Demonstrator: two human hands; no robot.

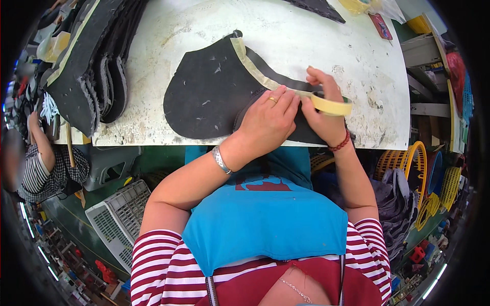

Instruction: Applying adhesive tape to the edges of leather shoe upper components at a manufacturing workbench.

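Note:
A dark grey padded fabric piece (204, 92) lies on the white worktable in front of me. Cream masking tape (248, 64) runs along its concave far edge, with a dark strip beyond. My left hand (270, 117), with a ring and silver bracelet, presses its bunched fingers on the taped edge, holding the piece down. Just right of it, my right hand (326, 109) has the tape roll (332, 106) hooked in its fingers. Its thumb is by the taped edge, close to my left fingertips, and its index finger is raised. The piece's right part is partly hidden under my hands.
Stacked dark fabric pieces (97, 71) lie at the table's left, another piece (319, 7) at the far edge. A red flat object (380, 26) is far right. Below stand a grey crate (120, 219) and yellow baskets (408, 163). Another person (51, 166) is at the left.

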